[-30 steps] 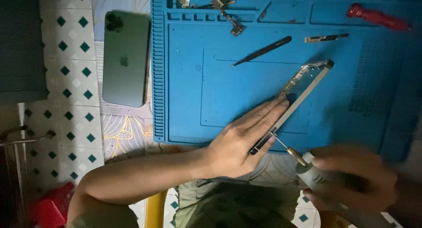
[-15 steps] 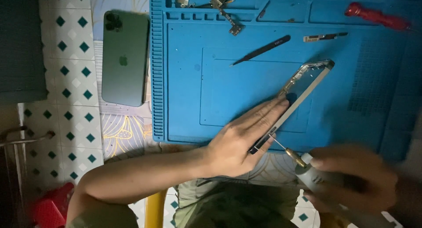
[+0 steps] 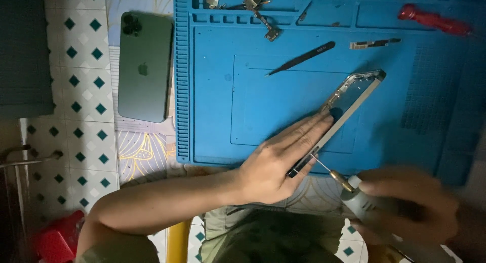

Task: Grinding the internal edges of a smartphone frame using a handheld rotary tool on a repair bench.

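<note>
A bare metal phone frame [image 3: 357, 93] stands on its long edge, slanting across the blue work mat [image 3: 223, 116]. My left hand [image 3: 281, 159] lies flat against the frame's near end and steadies it, fingers stretched along the side. My right hand [image 3: 410, 204] grips a grey rotary tool [image 3: 374, 210] at the lower right. The tool's thin bit [image 3: 324, 166] touches the frame's lower end just beside my left fingertips.
A green phone [image 3: 146, 65] lies back-up on the patterned cloth left of the mat. Black tweezers [image 3: 302, 58], a small metal strip [image 3: 374, 42], a red-handled screwdriver [image 3: 435, 20] and loose parts [image 3: 263, 12] lie along the mat's far side. A red object [image 3: 58, 237] sits on the floor.
</note>
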